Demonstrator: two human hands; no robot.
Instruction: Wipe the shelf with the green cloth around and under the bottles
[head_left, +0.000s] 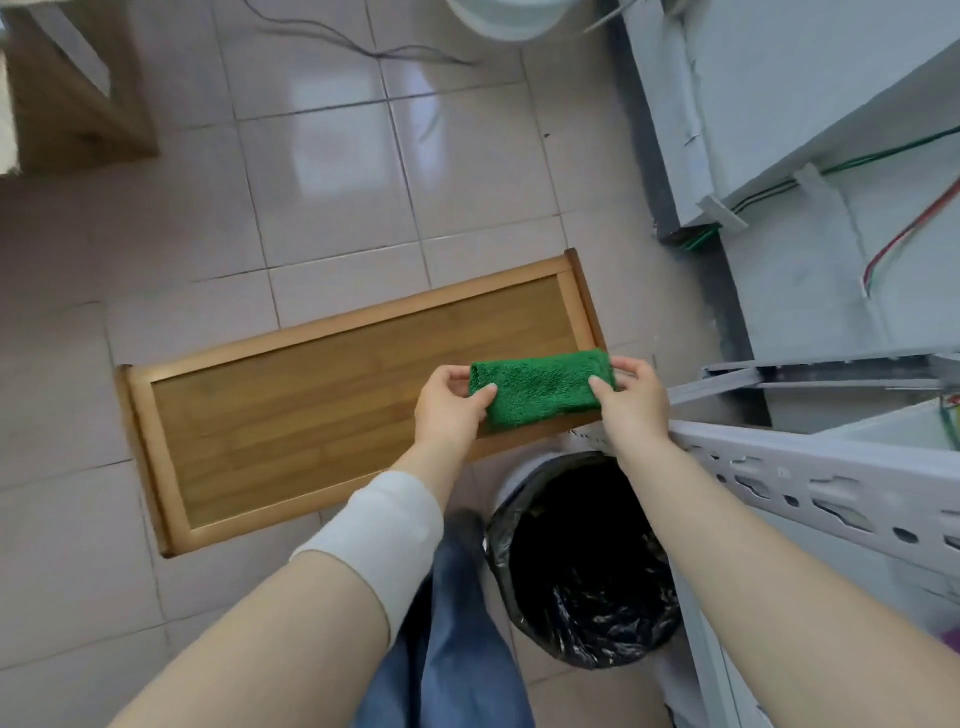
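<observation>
Closest to the person, a bin lined with a black bag stands by their jeans-clad leg. Above it both arms reach forward. The left hand pinches the left end of the folded green cloth, thumb on top; the right hand grips the right end the same way. The cloth hangs stretched between them over the right end of the wooden shelf, which sits bare above the tiled floor.

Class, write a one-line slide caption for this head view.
Both hands, left hand and right hand, hold a folded green cloth above a wooden shelf.
</observation>
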